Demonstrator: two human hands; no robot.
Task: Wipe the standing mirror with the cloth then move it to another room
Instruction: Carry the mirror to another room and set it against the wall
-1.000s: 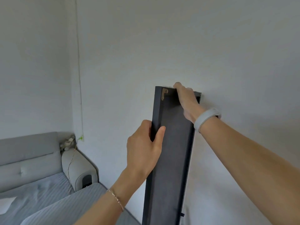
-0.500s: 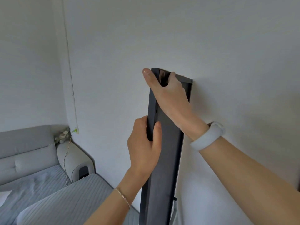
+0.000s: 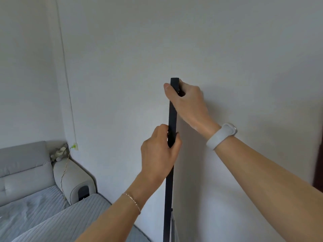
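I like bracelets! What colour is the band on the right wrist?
White, or very pale grey. The band shows plainly in the head view, just below the right hand.

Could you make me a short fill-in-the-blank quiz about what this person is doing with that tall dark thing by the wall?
1. Both hands grip the dark frame of the standing ____.
2. The right hand holds the frame near its ____ end.
3. The left hand grips it ____ the right hand.
4. The white band sits on the ____ wrist.

Missing words: mirror; top; below; right
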